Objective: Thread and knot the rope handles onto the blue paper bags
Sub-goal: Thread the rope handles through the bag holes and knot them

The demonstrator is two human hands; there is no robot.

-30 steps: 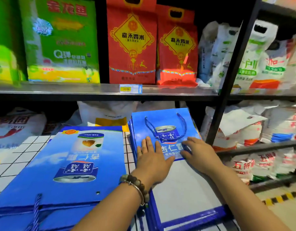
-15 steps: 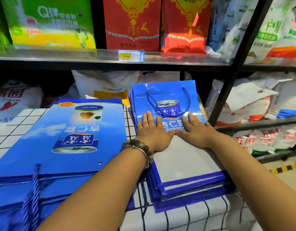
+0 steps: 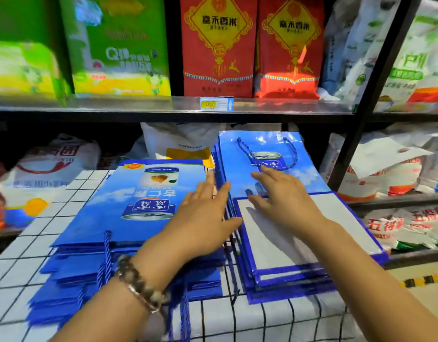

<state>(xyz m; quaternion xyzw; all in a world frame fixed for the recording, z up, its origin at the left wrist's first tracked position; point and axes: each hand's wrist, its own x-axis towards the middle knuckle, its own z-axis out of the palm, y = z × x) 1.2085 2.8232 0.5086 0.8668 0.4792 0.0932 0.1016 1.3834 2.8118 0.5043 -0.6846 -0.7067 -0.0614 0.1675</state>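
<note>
Two stacks of flat blue paper bags lie on a white grid-patterned cloth. The right stack [image 3: 287, 245] has a blue rope handle [image 3: 267, 154] looped on the far end of its top bag. My right hand [image 3: 284, 201] rests flat and open on that top bag, fingers spread. The left stack [image 3: 129, 208] shows a printed can picture, and loose blue rope [image 3: 105, 260] hangs off its near edge. My left hand [image 3: 208, 213], with a bead bracelet on the wrist, hovers open over the gap between the stacks, holding nothing.
The white cloth with black grid lines [image 3: 22, 250] covers the work surface. A metal shelf [image 3: 163, 107] runs across just beyond, with green and red rice bags on it. A black upright post [image 3: 361, 114] stands at the right. White sacks fill the lower shelves.
My left hand has slid left off the right stack toward the left stack. My right hand stays on the top bag. The camera has tilted up a little.
</note>
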